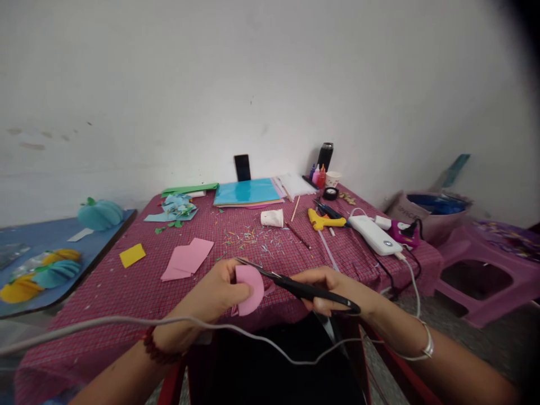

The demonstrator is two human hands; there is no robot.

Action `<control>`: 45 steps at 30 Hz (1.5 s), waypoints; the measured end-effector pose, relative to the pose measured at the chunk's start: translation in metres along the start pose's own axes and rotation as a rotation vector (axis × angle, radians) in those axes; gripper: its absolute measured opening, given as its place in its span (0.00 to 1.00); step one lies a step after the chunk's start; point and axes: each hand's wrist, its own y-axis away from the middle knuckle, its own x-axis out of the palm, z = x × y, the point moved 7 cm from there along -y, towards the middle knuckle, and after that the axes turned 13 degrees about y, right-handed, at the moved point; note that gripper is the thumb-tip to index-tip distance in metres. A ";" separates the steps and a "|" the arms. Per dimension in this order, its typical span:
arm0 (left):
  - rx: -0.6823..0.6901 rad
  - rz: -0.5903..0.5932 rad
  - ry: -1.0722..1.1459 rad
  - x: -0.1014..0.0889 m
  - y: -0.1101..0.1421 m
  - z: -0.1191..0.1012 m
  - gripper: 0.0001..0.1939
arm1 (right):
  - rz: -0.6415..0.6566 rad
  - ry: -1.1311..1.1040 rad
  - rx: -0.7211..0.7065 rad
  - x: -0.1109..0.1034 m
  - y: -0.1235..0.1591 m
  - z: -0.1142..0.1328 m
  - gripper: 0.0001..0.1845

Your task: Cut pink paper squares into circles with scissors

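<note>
In my left hand is a piece of pink paper with a rounded outer edge, pinched between thumb and fingers. My right hand grips black-handled scissors, whose blades reach left to the paper's upper edge. Whether the blades are closed on the paper is hard to make out. Both hands are above the near edge of the table. Beyond my left hand lie pink paper sheets on the checked tablecloth, with a small yellow paper to their left.
A white cable runs across in front of my forearms. Paper scraps litter the table's middle near a paper cup. To the right are a yellow glue gun and a white power bank. Paper pumpkins sit at left.
</note>
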 end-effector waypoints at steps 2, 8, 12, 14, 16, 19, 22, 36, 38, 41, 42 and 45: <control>0.000 0.007 -0.018 0.000 -0.001 0.001 0.07 | -0.001 0.007 0.000 0.000 0.000 0.000 0.35; 0.027 0.017 -0.048 -0.004 -0.001 0.001 0.05 | 0.023 0.032 0.011 -0.001 0.002 0.001 0.35; 0.029 0.048 -0.091 -0.005 0.000 0.001 0.05 | 0.036 0.043 0.024 -0.002 0.002 0.000 0.36; 0.026 0.075 -0.097 -0.004 0.000 0.000 0.05 | 0.041 0.055 0.034 -0.002 0.002 0.002 0.35; 0.023 0.086 -0.109 -0.004 0.000 -0.001 0.05 | 0.046 0.065 0.039 -0.002 0.001 0.005 0.34; 0.022 0.070 -0.145 -0.007 0.000 -0.002 0.06 | 0.044 0.094 0.029 -0.003 0.001 0.012 0.33; 0.019 0.082 -0.183 -0.008 0.000 -0.001 0.07 | 0.034 0.115 0.016 -0.004 0.001 0.016 0.31; 0.045 0.094 -0.197 -0.006 -0.005 0.001 0.09 | 0.051 -0.004 0.060 -0.003 0.003 -0.005 0.34; 0.052 0.096 -0.215 -0.006 -0.005 -0.001 0.10 | 0.049 0.001 0.071 -0.003 0.003 -0.007 0.34; 0.054 0.094 -0.227 -0.005 -0.004 -0.002 0.10 | 0.041 0.002 0.071 -0.003 0.003 -0.007 0.35; 0.054 0.092 -0.227 -0.005 -0.004 -0.002 0.10 | 0.038 0.007 0.068 -0.003 0.002 -0.006 0.35; 0.057 0.087 -0.224 -0.006 -0.003 -0.003 0.09 | 0.035 0.027 0.058 -0.002 0.002 -0.005 0.36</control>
